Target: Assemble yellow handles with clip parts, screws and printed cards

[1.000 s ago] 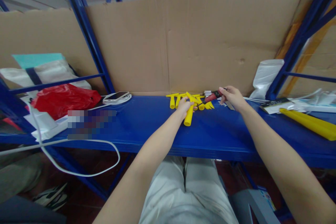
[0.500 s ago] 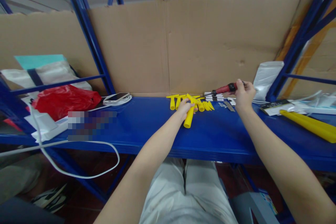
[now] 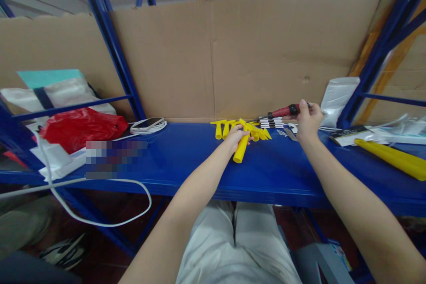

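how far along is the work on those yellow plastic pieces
Done: nothing can be told as finished. In hand: the left hand grips one yellow T-shaped piece, and the right hand holds a red-handled screwdriver pointed toward it. Left: several more yellow pieces lie in a pile on the blue shelf.

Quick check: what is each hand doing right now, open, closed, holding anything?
Left hand: closed on a yellow plastic piece on the blue shelf.
Right hand: closed on a red-handled screwdriver.
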The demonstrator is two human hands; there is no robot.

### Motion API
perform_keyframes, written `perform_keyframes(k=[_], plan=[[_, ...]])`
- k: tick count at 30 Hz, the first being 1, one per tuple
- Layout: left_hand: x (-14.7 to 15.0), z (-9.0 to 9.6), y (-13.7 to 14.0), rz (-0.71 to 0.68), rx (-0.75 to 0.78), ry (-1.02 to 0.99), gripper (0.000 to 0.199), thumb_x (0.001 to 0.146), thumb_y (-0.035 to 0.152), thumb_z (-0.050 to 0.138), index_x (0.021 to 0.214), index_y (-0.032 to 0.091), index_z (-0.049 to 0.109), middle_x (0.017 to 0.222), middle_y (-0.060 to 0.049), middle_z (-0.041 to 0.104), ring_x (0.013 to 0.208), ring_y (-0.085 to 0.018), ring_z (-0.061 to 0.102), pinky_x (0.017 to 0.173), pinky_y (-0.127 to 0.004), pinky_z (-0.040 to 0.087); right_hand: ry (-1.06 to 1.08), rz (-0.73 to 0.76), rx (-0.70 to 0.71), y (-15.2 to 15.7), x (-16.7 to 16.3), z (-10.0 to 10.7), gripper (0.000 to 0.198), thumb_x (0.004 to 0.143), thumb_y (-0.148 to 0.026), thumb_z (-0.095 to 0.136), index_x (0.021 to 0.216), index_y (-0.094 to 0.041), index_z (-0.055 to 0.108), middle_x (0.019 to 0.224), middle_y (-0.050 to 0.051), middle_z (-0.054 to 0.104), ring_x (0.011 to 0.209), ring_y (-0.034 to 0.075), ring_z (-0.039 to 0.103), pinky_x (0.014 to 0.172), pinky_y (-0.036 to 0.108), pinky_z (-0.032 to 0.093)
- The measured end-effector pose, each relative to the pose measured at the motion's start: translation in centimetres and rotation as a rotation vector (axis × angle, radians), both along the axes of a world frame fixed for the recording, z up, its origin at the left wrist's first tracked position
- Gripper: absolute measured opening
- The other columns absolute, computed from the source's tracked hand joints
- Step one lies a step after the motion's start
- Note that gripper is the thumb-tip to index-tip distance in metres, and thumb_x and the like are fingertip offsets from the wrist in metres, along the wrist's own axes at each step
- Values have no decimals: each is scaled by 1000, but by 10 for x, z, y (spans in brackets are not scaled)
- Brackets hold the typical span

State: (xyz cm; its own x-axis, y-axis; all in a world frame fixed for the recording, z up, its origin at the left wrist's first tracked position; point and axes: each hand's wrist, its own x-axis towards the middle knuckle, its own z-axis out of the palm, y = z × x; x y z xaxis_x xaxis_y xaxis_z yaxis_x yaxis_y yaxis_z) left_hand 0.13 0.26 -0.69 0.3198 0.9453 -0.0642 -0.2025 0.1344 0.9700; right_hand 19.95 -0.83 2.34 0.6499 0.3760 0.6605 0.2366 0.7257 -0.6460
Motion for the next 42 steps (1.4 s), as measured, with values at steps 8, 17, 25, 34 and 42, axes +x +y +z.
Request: perform_keyframes(k=[8,17,25,34,42], plan=[[1,-5,5,10,0,-15,49,78,6,50,123,23,41,113,-12,60,68,-15,67,46,-19,49,10,59,51,0,0,0,38,68,-55,61,69,-22,42,60,-3,50,52,13,56,42,28,48],[1,1,-3,32,57,37,50,76,2,47,123,20,40,104,-11,63,57,-12,64,43,-19,46,-25,36,46,-2,0,1,39,68,-57,60,69,-23,43,62,-2,50,51,13,55,40,27,46],[0,4,-5,70,83,90,49,76,1,48,121,20,41,96,-9,65,59,-14,65,45,-19,46,-199,-33,22,-10,0,1,31,74,-53,57,79,-23,48,71,0,52,61,14,56,49,28,48],[-1,1,0,160,87,93,52,76,2,49,123,21,39,99,-8,65,62,-15,67,43,-18,45,-508,-166,-19,-23,-2,0,26,80,-44,51,91,-21,53,81,4,56,63,14,56,62,32,48],[-1,2,-2,198,93,138,51,76,2,50,122,21,39,96,-6,66,61,-14,66,42,-17,44,-212,172,-85,-16,-4,4,35,70,-49,64,88,-22,53,53,-5,47,36,10,44,37,25,38]])
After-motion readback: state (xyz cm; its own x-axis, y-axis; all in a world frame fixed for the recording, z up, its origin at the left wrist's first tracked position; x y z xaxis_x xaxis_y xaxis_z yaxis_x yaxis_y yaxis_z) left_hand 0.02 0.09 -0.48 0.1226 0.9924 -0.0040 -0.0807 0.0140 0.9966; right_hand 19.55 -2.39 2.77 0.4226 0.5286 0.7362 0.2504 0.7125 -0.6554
